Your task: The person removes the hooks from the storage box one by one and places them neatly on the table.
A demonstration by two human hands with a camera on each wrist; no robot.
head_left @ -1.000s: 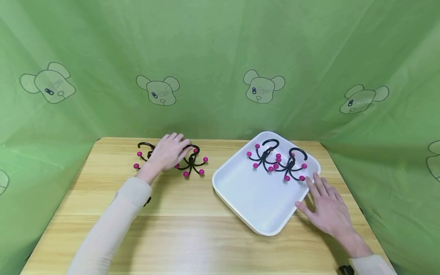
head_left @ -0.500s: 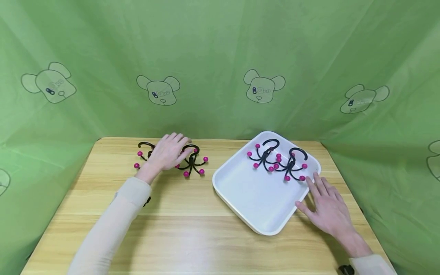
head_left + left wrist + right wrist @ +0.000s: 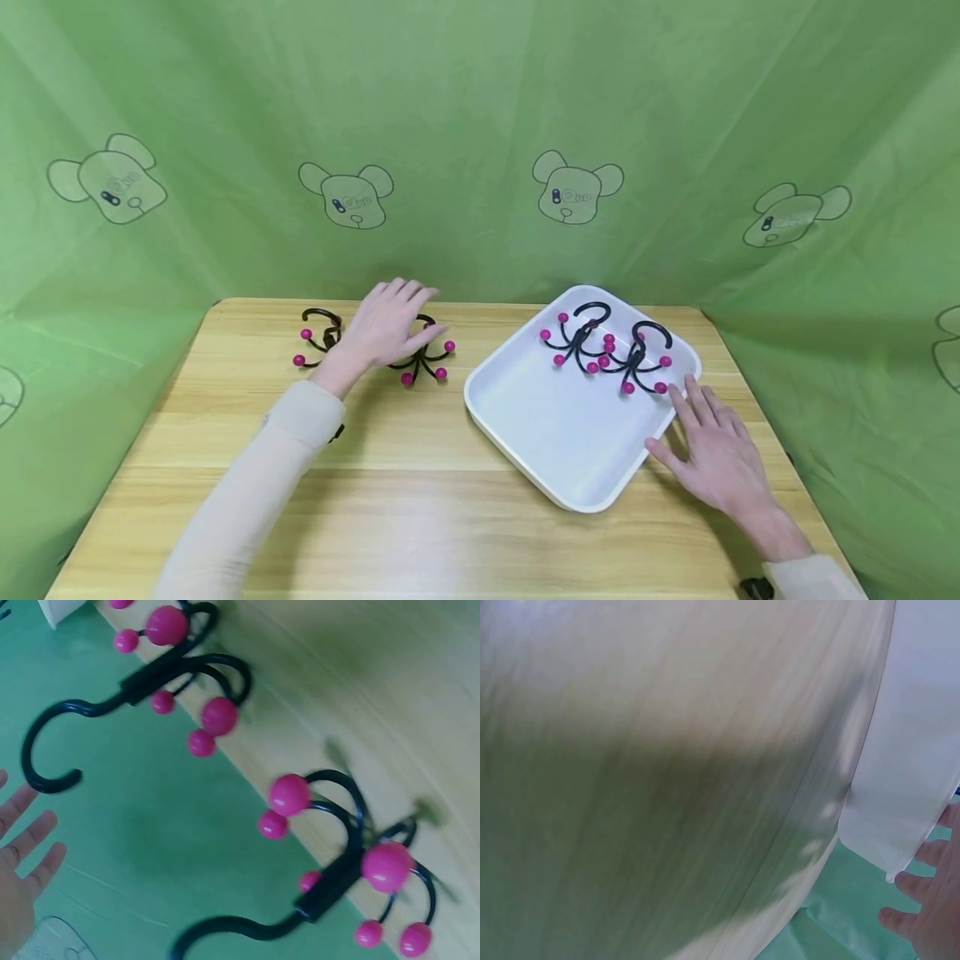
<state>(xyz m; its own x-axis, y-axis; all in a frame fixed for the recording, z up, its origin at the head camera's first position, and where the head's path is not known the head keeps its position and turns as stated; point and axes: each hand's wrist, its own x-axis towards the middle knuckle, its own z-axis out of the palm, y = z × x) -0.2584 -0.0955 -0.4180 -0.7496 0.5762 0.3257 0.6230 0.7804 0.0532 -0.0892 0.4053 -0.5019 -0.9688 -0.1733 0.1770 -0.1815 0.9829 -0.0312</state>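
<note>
Two black hanging hooks with several curved arms tipped in pink balls stand on the table. In the head view, the left hook (image 3: 327,340) is partly covered by my left hand (image 3: 384,323), which is over the right hook's (image 3: 420,360) upper left part. My left fingers are extended and grip nothing. In the left wrist view, the fingers of my left hand (image 3: 22,862) lie apart from the nearer hook's curved end (image 3: 56,784). My right hand (image 3: 716,454) is spread at the right rim of a white tray (image 3: 551,433), fingertips on the rim.
Inside the tray, two matching hooks, one at the back (image 3: 579,340) and one to its right (image 3: 634,360), stand close together with their pink balls nearly meeting. A green curtain (image 3: 465,125) with bear-head prints hangs behind the wooden table (image 3: 405,517).
My left hand has shifted a little right and toward the table's back edge, showing more of the left hook. My right hand, the tray and the hooks stay where they were.
</note>
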